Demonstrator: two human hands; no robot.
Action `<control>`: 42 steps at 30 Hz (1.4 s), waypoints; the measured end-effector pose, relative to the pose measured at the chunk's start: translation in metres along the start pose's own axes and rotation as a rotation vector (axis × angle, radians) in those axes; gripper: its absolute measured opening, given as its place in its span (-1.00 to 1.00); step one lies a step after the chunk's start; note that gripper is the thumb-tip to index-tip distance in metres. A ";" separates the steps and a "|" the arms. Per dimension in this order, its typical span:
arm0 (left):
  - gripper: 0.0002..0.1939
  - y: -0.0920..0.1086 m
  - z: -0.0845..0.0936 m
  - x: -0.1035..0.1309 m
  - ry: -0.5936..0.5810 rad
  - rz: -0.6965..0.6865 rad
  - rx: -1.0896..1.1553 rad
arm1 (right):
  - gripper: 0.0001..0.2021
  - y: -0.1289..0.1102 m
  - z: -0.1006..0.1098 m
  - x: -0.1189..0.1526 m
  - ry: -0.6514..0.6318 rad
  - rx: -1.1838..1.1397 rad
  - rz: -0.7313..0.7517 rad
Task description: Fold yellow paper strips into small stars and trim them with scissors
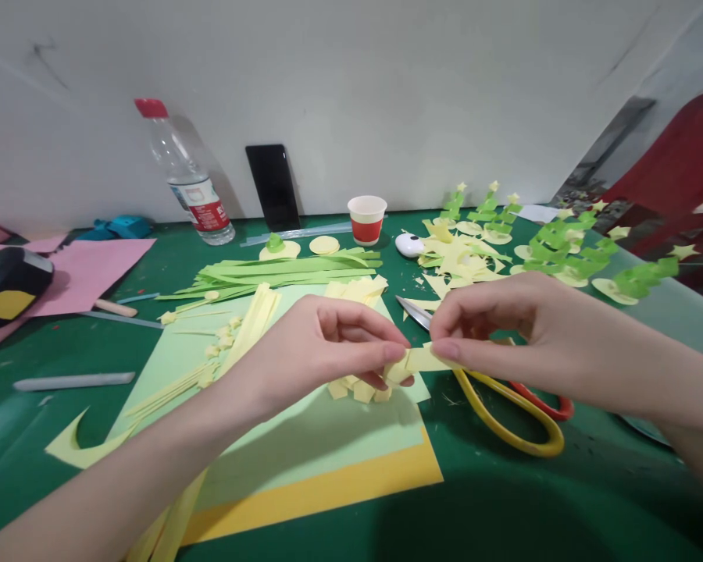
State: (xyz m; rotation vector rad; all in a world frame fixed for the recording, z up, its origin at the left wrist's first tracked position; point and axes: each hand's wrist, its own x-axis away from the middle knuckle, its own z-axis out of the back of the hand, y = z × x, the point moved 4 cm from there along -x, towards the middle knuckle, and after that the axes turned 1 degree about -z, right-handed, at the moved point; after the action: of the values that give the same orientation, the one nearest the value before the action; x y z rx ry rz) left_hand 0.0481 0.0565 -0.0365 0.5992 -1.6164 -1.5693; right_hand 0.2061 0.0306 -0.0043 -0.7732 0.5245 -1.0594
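Both hands meet over the right side of a pale green sheet (258,453). My left hand (340,343) pinches the folded left end of a pale yellow paper strip (417,361). Its other end is pinched between thumb and finger of my right hand (486,324). Beneath my left hand lies a pile of yellow folded paper pieces (363,390). Yellow strips (251,328) lie left of it on the sheet. Scissors (504,414) with yellow and red handles rest under my right hand, their blades partly hidden.
Green strips (275,273) lie behind the sheet. A bottle (196,187), a phone (273,187) and a paper cup (367,220) stand along the wall. Several green paper plants (574,250) are at the right, beside yellow scraps (462,257). A tape measure (12,285) sits far left.
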 end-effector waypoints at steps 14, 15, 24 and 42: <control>-0.87 0.019 -0.011 0.012 0.261 -0.303 -0.205 | -0.85 0.000 -0.012 -0.001 -0.009 -0.033 -0.044; -0.87 0.019 -0.010 0.013 0.273 -0.316 -0.203 | -0.84 -0.001 -0.013 -0.001 -0.012 -0.034 -0.041; -0.90 0.012 -0.008 0.012 0.216 -0.373 0.058 | -0.85 -0.005 -0.010 0.004 0.155 -0.291 -0.020; -0.85 0.013 -0.016 0.018 0.075 -0.196 0.125 | -0.68 -0.010 -0.013 0.007 0.069 -0.160 0.099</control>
State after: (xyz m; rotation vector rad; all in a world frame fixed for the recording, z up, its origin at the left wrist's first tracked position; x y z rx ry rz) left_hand 0.0534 0.0342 -0.0211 0.8968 -1.6485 -1.5718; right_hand 0.1936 0.0177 -0.0052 -0.8441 0.7064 -0.9629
